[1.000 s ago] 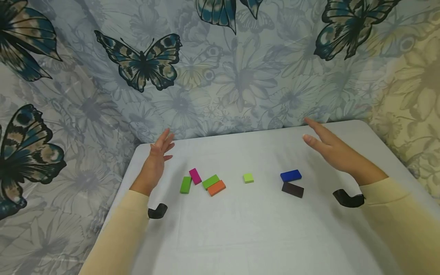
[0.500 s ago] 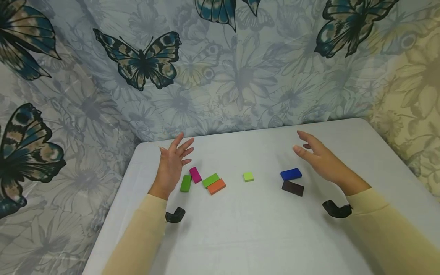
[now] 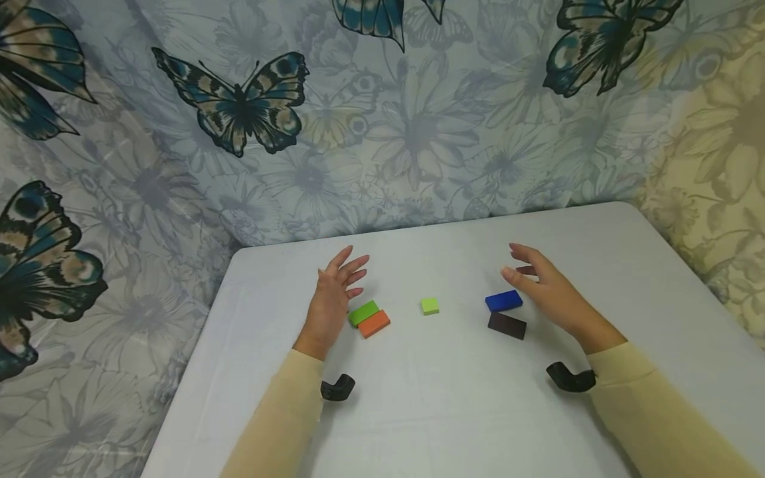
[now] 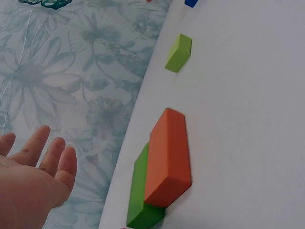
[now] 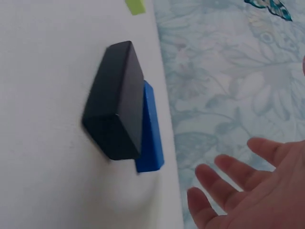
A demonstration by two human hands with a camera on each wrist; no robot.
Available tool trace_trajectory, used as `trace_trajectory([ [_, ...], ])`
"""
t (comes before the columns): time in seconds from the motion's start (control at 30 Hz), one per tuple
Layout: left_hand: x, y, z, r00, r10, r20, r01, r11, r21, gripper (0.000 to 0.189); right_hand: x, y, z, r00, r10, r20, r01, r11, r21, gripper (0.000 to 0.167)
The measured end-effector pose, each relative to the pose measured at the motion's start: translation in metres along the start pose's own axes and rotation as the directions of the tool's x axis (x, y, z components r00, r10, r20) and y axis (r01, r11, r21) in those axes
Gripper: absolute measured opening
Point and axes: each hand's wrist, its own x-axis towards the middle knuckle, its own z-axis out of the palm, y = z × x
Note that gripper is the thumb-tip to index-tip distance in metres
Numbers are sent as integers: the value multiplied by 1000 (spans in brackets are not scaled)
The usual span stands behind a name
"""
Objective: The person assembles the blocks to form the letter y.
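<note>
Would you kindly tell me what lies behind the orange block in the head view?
A green block lies directly behind the orange block. Its top shows; the orange block covers much of its near side, hiding that part.

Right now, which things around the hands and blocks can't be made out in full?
Head view: the stretch of table behind the left hand, hidden by that hand.
Left wrist view: most of the blue block, cut off by the top edge; a pink sliver at the bottom edge, too small to identify.
Right wrist view: part of the light green block, cut off by the top edge.
</note>
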Motion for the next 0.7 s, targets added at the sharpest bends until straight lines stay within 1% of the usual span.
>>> trace_trajectory([
  [0.07, 0, -6, 8, 1000, -13, 5, 14, 1000, -9, 91, -1, 4, 4, 1000, 21, -14, -20, 1000, 8, 87],
  [0.17, 0, -14, 19, 999, -46, 16, 46, 999, 26, 83, -2, 10, 11, 999, 45, -29, -44, 999, 29, 91],
  [0.23, 0, -19, 27, 998, -66, 20, 65, 996, 64, 72, -2, 14, 16, 998, 53, -28, -52, 997, 51, 93],
  [0.3, -1, -24, 33, 996, -93, 12, 91, 989, 118, 66, -3, 17, 21, 998, 57, -24, -55, 997, 63, 94],
  [0.37, 0, -29, 40, 993, -119, 7, 117, 983, 142, 63, -3, 21, 26, 998, 58, -25, -57, 997, 54, 94],
  [0.43, 1, -33, 47, 991, -137, 5, 134, 975, 175, 63, -3, 26, 30, 998, 53, -31, -51, 998, 34, 93],
  [0.53, 2, -39, 57, 987, -158, -1, 154, 962, 224, 67, -3, 33, 35, 998, 37, -49, -37, 999, 10, 91],
  [0.63, 4, -49, 66, 986, -169, -12, 164, 936, 313, 71, -3, 40, 38, 998, 14, -64, -14, 1000, 0, 87],
  [0.7, 4, -54, 71, 984, -176, -26, 173, 911, 374, 74, -4, 44, 40, 997, -9, -77, 7, 1000, -18, 84],
])
